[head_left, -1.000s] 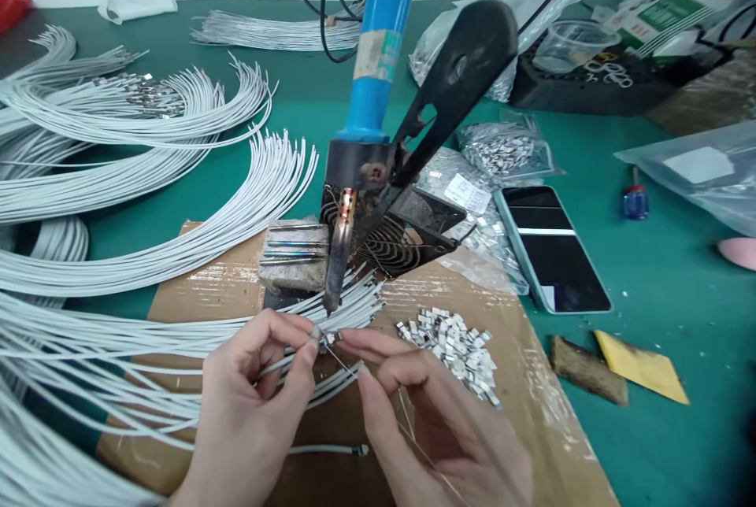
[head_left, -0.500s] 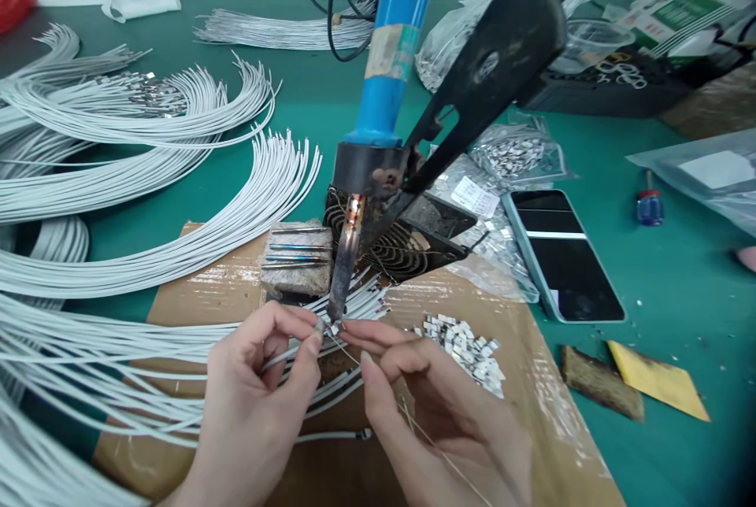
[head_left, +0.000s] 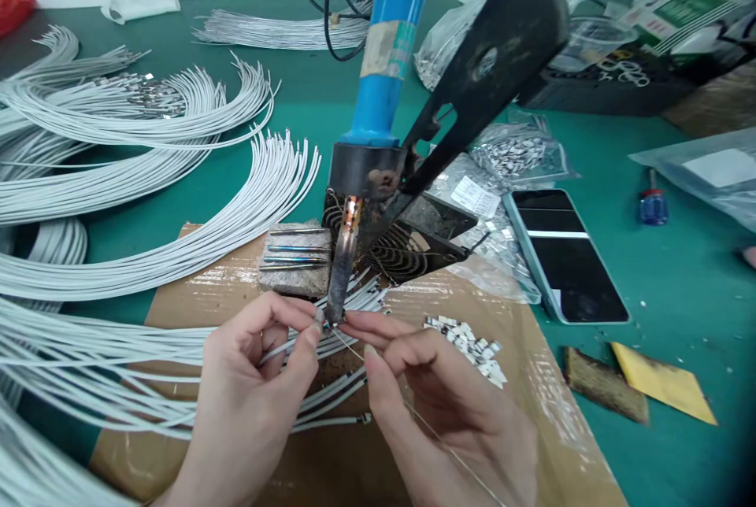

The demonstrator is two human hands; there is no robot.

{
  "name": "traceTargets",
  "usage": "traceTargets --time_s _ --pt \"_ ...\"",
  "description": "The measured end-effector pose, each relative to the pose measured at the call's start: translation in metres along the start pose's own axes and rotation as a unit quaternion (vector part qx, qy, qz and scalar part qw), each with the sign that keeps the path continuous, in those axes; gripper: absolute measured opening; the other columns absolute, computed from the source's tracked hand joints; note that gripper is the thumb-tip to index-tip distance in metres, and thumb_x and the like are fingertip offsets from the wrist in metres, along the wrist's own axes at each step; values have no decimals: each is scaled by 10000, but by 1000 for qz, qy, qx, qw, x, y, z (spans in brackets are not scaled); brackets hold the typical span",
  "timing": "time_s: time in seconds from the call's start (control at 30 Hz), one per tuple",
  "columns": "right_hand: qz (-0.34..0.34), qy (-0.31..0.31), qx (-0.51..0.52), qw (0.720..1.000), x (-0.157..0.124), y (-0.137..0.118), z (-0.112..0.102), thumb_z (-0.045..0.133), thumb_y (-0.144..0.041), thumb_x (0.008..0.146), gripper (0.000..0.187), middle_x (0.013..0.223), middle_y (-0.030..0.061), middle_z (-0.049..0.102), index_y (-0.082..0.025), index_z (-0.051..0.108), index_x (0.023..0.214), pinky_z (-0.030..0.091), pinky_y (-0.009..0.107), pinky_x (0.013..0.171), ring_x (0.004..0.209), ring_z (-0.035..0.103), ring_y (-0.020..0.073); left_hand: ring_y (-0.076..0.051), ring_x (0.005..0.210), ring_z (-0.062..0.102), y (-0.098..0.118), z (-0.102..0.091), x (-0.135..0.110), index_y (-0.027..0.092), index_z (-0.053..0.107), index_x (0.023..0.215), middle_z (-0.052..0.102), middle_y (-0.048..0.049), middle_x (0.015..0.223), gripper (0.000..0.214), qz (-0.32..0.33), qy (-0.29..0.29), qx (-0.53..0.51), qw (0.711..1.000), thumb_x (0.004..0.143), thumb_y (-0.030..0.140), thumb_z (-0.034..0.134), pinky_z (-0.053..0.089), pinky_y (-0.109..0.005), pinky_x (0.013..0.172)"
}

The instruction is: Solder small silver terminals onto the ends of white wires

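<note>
My left hand [head_left: 253, 389] pinches the end of a white cable [head_left: 283, 349] between thumb and forefinger, right under the tip of the soldering iron [head_left: 342, 271]. The iron has a blue handle [head_left: 390, 42] and stands fixed in a black holder [head_left: 472, 82], tip pointing down. My right hand [head_left: 437, 405] pinches a thin solder wire [head_left: 425, 428] and brings its end to the same spot at the iron's tip. Both hands rest over a brown cardboard sheet [head_left: 531, 428].
Bundles of white cables [head_left: 118, 176] fan out across the green table on the left. A pile of small metal shells [head_left: 472, 342] lies on the cardboard. A phone [head_left: 561, 255], bags of metal parts [head_left: 513, 153], a small blue screwdriver [head_left: 653, 204], and a yellow sponge [head_left: 661, 393] lie to the right.
The view shifted slightly; my hands rose a little closer to the iron's tip. Both pinches stay the same.
</note>
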State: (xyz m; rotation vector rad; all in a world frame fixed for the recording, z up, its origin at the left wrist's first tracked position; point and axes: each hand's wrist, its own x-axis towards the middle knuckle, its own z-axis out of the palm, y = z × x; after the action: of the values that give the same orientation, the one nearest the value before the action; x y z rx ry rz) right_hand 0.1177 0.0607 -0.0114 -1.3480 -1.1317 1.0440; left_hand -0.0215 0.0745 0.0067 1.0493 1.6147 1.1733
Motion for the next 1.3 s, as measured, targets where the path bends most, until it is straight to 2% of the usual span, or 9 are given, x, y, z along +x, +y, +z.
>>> traceTargets --time_s 0.17,0.4,0.57,0.77,0.97,1.1,1.3 --pt "-12 -4 -3 1000 0 0 -1 682 -137 918 221 1075 51 844 -255 618 742 648 255 849 1014 818 210 -99 706 732 -4 -5 0 197 726 737 792 -13 877 141 7 -24 4 1000 869 148 729 534 -114 605" --pt "-11 3 6 1000 -1 1 0 682 -146 920 220 1075 6 839 -269 619 749 624 209 866 1032 808 171 -100 734 748 -5 -7 1 204 724 743 784 0 882 168 15 -34 -10 999 899 140 721 549 -115 633" --pt "-37 -39 8 999 1 4 -7 680 -111 936 223 1103 9 839 -270 644 783 636 187 849 1054 811 170 -98 746 754 -5 -7 0 207 725 744 783 8 873 165 21 -32 -7 999 887 125 724 553 -113 651" --pt "-40 -34 0 999 2 4 -8 705 -114 919 215 1083 27 842 -262 651 773 645 235 878 1047 815 201 -94 683 744 1 -4 0 199 725 692 797 7 811 148 27 -1 -15 1000 812 116 745 547 -105 605" --pt "-34 -19 15 999 1 3 -4 686 -129 939 223 1086 -44 841 -272 643 774 610 136 878 1027 809 114 -76 639 733 5 1 -1 198 725 649 798 13 770 151 25 28 -28 999 761 98 738 525 -80 569" --pt "-41 -33 15 999 2 2 -4 709 -142 935 210 1088 -12 845 -262 653 773 629 169 873 1022 814 143 -78 655 741 2 1 -1 206 731 663 800 19 781 148 24 24 -31 999 768 102 741 537 -85 596" --pt "-42 -8 18 999 1 2 0 713 -154 927 196 1069 -1 844 -263 656 775 625 223 887 1025 811 173 -83 656 722 1 -1 -2 202 728 670 792 8 798 139 18 17 -30 999 783 124 745 526 -98 577"
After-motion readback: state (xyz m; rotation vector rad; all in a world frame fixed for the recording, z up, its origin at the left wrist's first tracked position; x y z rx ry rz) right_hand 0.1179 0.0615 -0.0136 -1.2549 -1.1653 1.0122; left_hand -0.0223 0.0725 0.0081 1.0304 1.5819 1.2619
